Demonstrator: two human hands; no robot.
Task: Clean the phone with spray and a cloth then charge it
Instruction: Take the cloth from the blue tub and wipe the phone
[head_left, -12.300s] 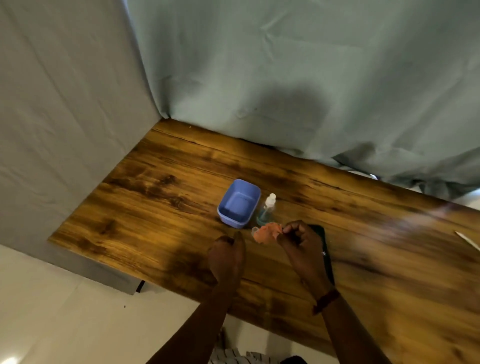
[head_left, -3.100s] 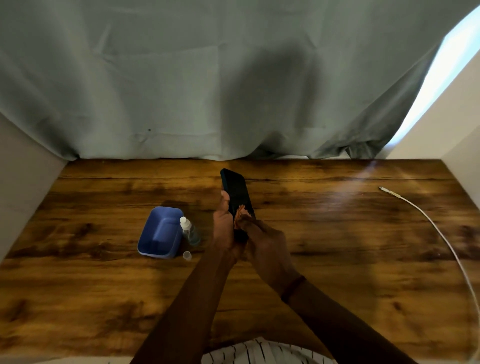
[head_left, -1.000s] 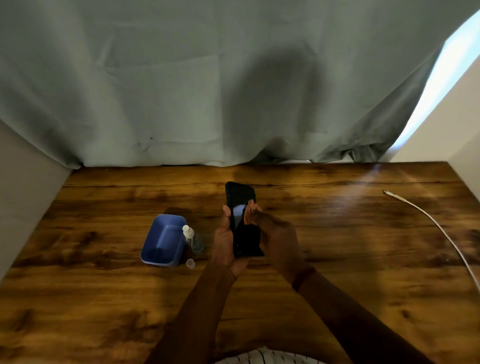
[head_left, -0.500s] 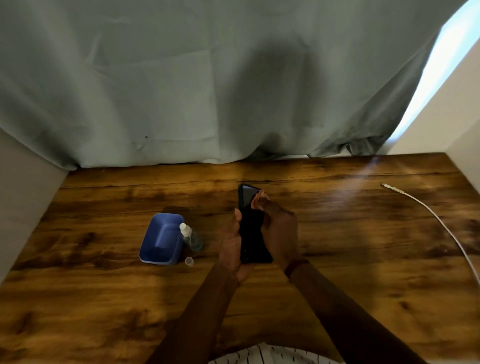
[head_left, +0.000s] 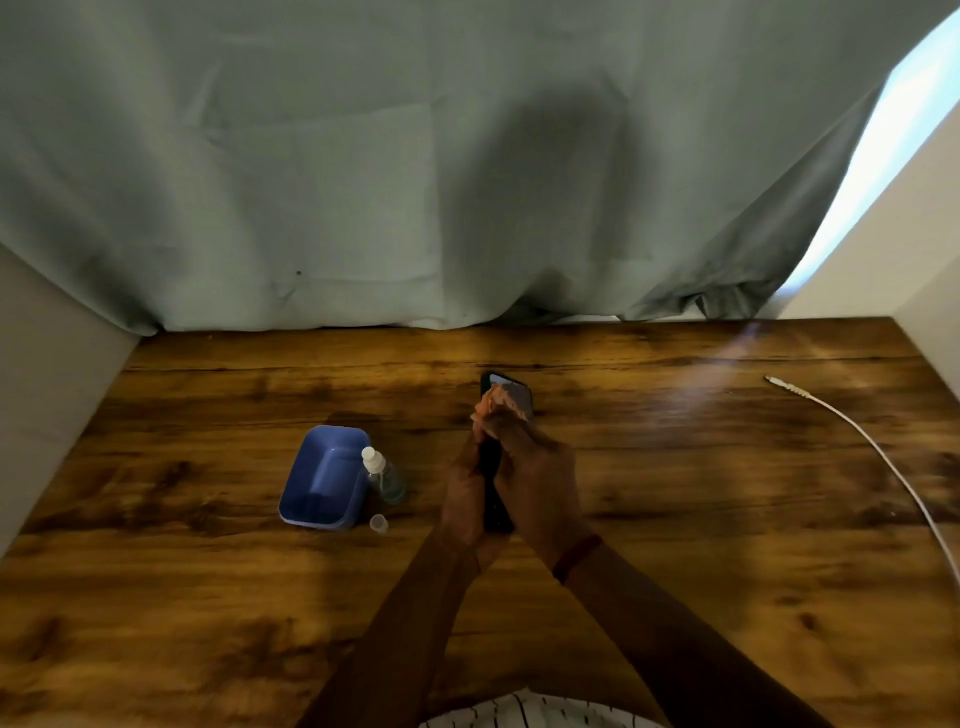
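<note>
A black phone (head_left: 514, 397) is held upright above the middle of the wooden table (head_left: 675, 493). My left hand (head_left: 465, 491) grips it from the left side. My right hand (head_left: 535, 467) presses a small orange cloth (head_left: 491, 401) against the phone's upper part. The clear spray bottle (head_left: 382, 475) with a white nozzle stands to the left, its small cap (head_left: 379, 523) lying on the table beside it. A white charging cable (head_left: 857, 431) lies at the right, its plug end (head_left: 776, 383) pointing toward the middle.
A blue plastic tub (head_left: 324, 475) sits just left of the spray bottle. A grey-green curtain (head_left: 415, 182) hangs along the table's back edge. Pale walls close in the left and right sides.
The phone has turned more edge-on to me and the cloth in my right hand has slid along its upper part. The bottle, tub and cable have stayed put.
</note>
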